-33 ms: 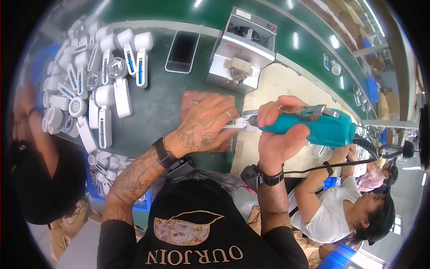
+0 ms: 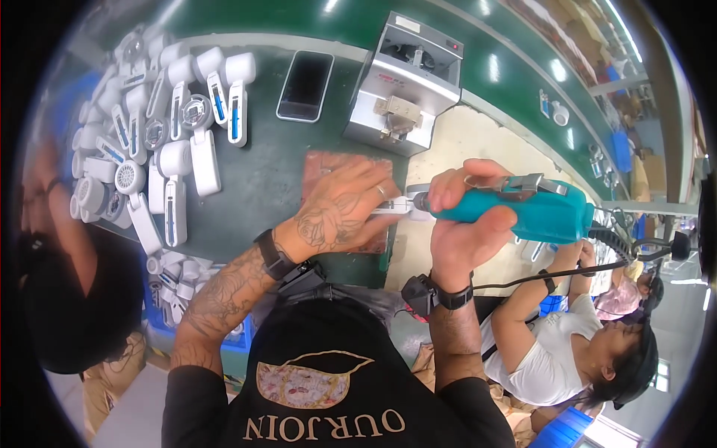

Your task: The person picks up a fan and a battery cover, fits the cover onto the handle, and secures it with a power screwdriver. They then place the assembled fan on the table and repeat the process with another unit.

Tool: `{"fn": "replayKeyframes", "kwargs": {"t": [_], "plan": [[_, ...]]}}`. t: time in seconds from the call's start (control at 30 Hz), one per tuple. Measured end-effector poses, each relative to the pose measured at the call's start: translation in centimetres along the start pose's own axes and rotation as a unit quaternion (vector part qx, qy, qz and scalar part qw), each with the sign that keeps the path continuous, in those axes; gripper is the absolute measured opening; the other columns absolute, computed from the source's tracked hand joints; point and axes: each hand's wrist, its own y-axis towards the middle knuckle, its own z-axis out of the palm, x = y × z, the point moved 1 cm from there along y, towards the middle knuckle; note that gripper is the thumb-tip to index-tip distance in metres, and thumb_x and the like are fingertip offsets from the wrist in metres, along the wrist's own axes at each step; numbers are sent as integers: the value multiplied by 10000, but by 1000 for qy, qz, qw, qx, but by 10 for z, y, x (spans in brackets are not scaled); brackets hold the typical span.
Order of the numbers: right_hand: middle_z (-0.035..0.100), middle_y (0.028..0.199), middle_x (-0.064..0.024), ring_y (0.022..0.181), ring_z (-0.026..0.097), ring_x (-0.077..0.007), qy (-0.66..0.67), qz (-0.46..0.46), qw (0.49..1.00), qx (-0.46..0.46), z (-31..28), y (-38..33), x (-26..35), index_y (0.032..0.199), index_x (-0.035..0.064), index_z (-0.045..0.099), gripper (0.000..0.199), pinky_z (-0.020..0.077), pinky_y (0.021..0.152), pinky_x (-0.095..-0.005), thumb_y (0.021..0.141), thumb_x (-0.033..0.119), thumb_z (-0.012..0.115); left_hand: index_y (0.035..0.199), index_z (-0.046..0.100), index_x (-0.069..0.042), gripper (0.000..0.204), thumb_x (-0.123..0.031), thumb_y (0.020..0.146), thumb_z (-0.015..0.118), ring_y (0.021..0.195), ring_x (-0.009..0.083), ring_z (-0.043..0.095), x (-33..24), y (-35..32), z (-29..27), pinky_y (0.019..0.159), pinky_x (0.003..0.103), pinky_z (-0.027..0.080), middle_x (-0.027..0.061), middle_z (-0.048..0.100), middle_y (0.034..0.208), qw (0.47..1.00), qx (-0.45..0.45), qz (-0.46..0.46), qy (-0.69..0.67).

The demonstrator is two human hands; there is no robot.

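Note:
My left hand (image 2: 340, 213), tattooed and wearing a black wristband, lies over a small white plastic part (image 2: 394, 207) and holds it down on a reddish-brown mat (image 2: 328, 160). In my right hand (image 2: 463, 228) is a teal electric screwdriver (image 2: 526, 209), gripped around its body and held level. Its tip meets the white part just right of my left fingers. A black cable runs from the tool's rear off to the right. Most of the part is hidden under my fingers.
Several white handheld-fan bodies (image 2: 168, 131) lie piled at the left of the dark green table (image 2: 261, 187). Behind the mat are a black phone (image 2: 305, 86) and a grey metal machine (image 2: 407, 89). A person in white (image 2: 564, 343) sits at right, another person (image 2: 67, 299) at left.

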Motion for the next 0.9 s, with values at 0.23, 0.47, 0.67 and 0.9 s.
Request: {"fn": "replayKeyframes", "kwargs": {"t": [0.23,0.47,0.67,0.9], "plan": [[509,671,-54,586,504,-181,27,17,999,33,5,-4,-11,1129,-21,544,810,410,567,-329,871,747,574,1011,699,-74,323,-271,783,813,1063,379,645,2,-7,5,1054,493,483,143,670,1132,1000,-5,-20,18],[493,667,-46,595,472,-174,31,11,999,-18,-11,6,-2,1134,-15,556,841,381,572,-321,882,786,504,1001,692,-63,276,-251,820,782,1047,359,649,0,-2,5,1027,467,482,119,680,1052,998,28,-43,20],[494,674,-41,616,468,-172,15,19,999,-35,-31,0,3,1144,11,577,848,379,604,-314,872,809,482,1042,709,-71,322,-359,897,696,1145,385,619,8,-3,11,1030,445,479,153,674,1194,993,42,-95,48],[565,733,-60,672,535,-195,-48,15,998,-42,-56,-21,-3,1193,4,590,781,440,667,-324,925,734,505,973,667,-48,264,-297,890,695,977,379,630,3,5,5,867,470,505,150,660,998,997,31,-65,-15]]}}
